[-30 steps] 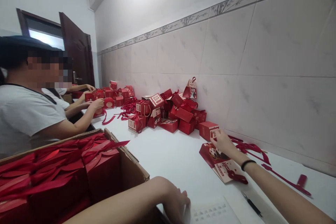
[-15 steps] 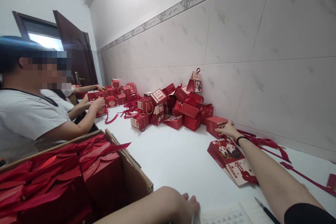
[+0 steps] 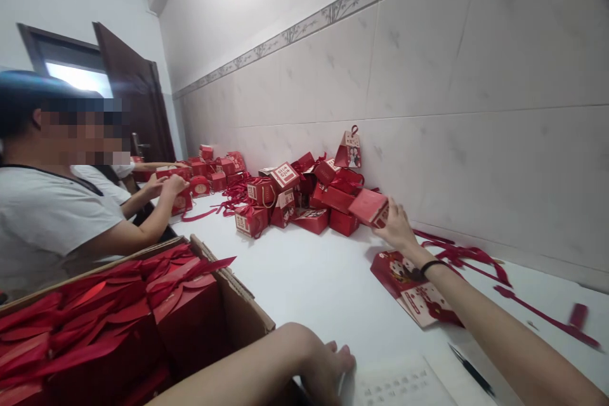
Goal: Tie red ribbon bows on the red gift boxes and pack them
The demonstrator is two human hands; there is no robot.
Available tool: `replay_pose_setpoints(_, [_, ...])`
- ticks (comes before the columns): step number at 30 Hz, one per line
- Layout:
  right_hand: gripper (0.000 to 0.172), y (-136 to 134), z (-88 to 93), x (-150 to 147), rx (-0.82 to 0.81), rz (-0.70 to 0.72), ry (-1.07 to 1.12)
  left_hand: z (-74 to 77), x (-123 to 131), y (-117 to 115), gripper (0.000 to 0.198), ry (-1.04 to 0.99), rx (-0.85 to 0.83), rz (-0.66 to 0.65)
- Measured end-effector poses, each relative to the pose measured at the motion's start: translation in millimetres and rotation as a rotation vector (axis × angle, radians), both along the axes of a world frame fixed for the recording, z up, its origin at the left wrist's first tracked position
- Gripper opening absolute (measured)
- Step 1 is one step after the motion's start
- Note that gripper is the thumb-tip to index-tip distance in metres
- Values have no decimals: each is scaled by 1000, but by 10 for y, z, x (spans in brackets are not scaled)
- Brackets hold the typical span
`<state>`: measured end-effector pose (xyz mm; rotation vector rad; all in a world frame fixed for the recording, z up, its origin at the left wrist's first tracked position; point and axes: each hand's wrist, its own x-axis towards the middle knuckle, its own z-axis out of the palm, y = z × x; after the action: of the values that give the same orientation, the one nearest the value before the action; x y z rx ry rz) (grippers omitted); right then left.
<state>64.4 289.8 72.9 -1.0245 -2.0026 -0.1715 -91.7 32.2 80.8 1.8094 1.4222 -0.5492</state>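
Observation:
A red gift box (image 3: 367, 206) with a pale printed end is gripped in my right hand (image 3: 398, 229), thumb on its near side and fingers along the far edge. It tilts up at the right side of the pile of red gift boxes (image 3: 343, 196). Below my right wrist lies a printed box (image 3: 425, 304) with cartoon figures, partly covered by my forearm. My left hand (image 3: 330, 365) rests low on the white table (image 3: 290, 273), beside a notebook (image 3: 394, 387). Its fingertips show apart and nothing appears in them; the rest of that hand is partly hidden.
A cardboard carton (image 3: 245, 298) full of ribboned red boxes stands at the near left. Red ribbons (image 3: 471, 260) lie along the tiled wall, and a pen (image 3: 471, 369) lies by the notebook. Left, a person in white (image 3: 52, 216) handles a red box; another sits beyond.
My right hand has lifted the red box off the table and moved it left, toward the pile, tilting it. My left hand stays nearly where it was.

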Motion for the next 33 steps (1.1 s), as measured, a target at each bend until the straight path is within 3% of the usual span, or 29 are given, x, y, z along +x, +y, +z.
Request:
replay_pose_setpoints(3, [82,-519,49,46,299,189,-85,41,4,-13,99,26,54,-33])
replay_pose_setpoints(7, [74,-1242,-50,224,474,279,-193,100,-20,14,73,-68,168,-138])
replay_pose_setpoints(11, [68,-1710,-171,478,554,273,-249,117,-28,49,74,-271,370,40])
replay_pose_setpoints(15, [74,-1919,-163,667,410,226,-108,97,10,58,91,-632,541,227])
replay_pose_setpoints(19, [86,-2008,25,736,244,177,-51,122,69,50,101,-814,561,378])
replay_pose_setpoints(24, [60,-2137,248,720,482,178,-374,152,73,74,88,-1138,549,300])
replay_pose_setpoints(29, [42,-2318,228,618,676,268,-550,145,64,113,67,-1402,283,491])
replay_pose_setpoints(33, [33,-2430,190,547,690,333,-550,156,103,99,51,-1491,293,592])
